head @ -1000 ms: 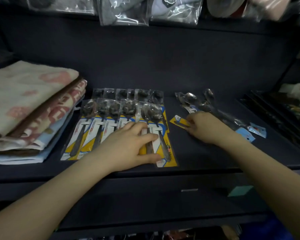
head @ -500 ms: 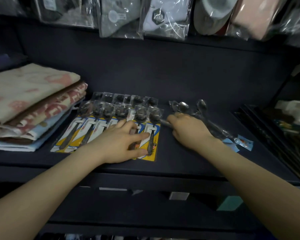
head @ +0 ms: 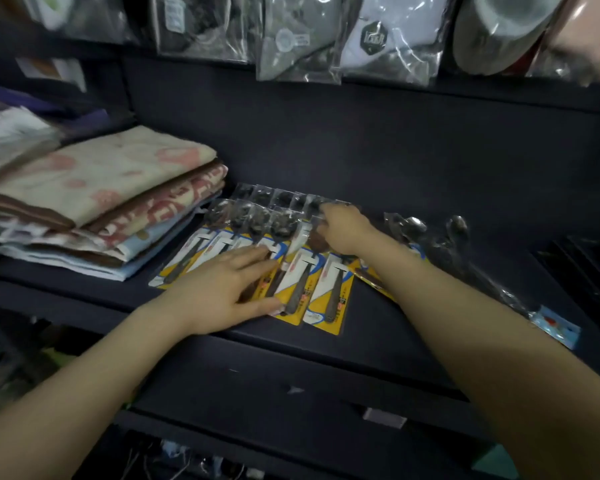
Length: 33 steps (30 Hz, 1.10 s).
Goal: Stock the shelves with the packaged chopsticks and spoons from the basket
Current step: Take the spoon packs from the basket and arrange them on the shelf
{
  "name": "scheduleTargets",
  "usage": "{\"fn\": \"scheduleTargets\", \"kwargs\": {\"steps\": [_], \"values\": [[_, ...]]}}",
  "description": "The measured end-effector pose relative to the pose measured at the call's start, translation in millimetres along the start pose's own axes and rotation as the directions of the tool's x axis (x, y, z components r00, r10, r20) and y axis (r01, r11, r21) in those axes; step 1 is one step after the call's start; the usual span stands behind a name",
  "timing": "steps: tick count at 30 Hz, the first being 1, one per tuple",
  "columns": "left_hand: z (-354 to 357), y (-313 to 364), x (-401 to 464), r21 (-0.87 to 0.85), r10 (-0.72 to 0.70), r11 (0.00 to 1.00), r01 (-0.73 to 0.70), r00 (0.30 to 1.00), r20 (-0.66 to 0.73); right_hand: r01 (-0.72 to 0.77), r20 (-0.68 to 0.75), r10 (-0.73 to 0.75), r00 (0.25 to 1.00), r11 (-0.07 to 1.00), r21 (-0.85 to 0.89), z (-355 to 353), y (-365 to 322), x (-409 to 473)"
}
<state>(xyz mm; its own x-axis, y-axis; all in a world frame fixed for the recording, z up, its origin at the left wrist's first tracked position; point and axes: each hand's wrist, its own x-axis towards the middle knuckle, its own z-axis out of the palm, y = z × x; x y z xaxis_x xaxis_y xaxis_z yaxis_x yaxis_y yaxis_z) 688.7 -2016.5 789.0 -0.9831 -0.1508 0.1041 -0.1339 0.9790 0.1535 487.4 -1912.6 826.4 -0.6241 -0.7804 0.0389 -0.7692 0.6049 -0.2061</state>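
Lying folded at the left of the dark shelf (head: 413,327), the soft towels (head: 94,199) border a row of glossy yellow-carded spoon packs (head: 302,289), which the left hand (head: 222,296) presses flat with straight fingers, probably to keep them aligned. The right hand (head: 343,230) curls its fingertips onto a pack's clear bowl end, seemingly nudging it square; loose cellophane-wrapped spoons (head: 440,244) wait further right.
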Motion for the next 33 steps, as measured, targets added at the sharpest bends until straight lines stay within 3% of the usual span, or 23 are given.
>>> {"fn": "scheduleTargets", "kwargs": {"steps": [2, 7, 11, 13, 16, 19, 24, 33], "values": [[1.2, -4.2, -0.5, -0.005, 0.003, 1.000, -0.002, 1.000, 0.023, -0.045, -0.014, 0.046, 0.999, 0.999, 0.030, 5.8, 1.6, 14.8], [-0.6, -14.3, -0.1, -0.095, 0.033, 0.995, -0.019, 0.989, 0.146, -0.020, -0.071, 0.055, 0.996, 0.908, 0.419, 5.7, -3.4, 25.7], [-4.9, -18.4, 2.2, -0.154, 0.093, 0.986, -0.064, 0.977, 0.193, -0.047, -0.059, 0.071, 0.996, 0.941, 0.335, 8.8, -12.2, 29.6], [-9.8, -20.6, 3.7, -0.103, 0.106, 0.991, -0.088, 0.976, 0.190, -0.044, -0.053, 0.060, 0.997, 0.964, 0.261, 6.2, -15.5, 31.2], [-14.3, -21.7, 5.2, 0.078, 0.185, 0.979, -0.190, 0.980, 0.070, -0.025, -0.074, 0.052, 0.996, 0.944, 0.328, 1.3, -22.4, 34.6], [-10.9, -21.0, 4.1, 0.299, 0.358, 0.902, -0.311, 0.927, -0.115, -0.033, -0.012, 0.038, 0.999, 0.955, 0.295, 3.2, -30.3, 40.7], [0.3, -25.3, -6.8, 0.240, 0.324, 0.929, -0.281, 0.932, -0.163, -0.069, 0.010, 0.076, 0.997, 0.833, 0.549, 9.9, -31.5, 47.6], [7.5, -27.2, -11.4, 0.102, 0.258, 0.965, -0.240, 0.938, -0.231, -0.003, 0.057, -0.009, 0.998, 0.981, 0.196, -5.4, -11.8, 34.4]]}}
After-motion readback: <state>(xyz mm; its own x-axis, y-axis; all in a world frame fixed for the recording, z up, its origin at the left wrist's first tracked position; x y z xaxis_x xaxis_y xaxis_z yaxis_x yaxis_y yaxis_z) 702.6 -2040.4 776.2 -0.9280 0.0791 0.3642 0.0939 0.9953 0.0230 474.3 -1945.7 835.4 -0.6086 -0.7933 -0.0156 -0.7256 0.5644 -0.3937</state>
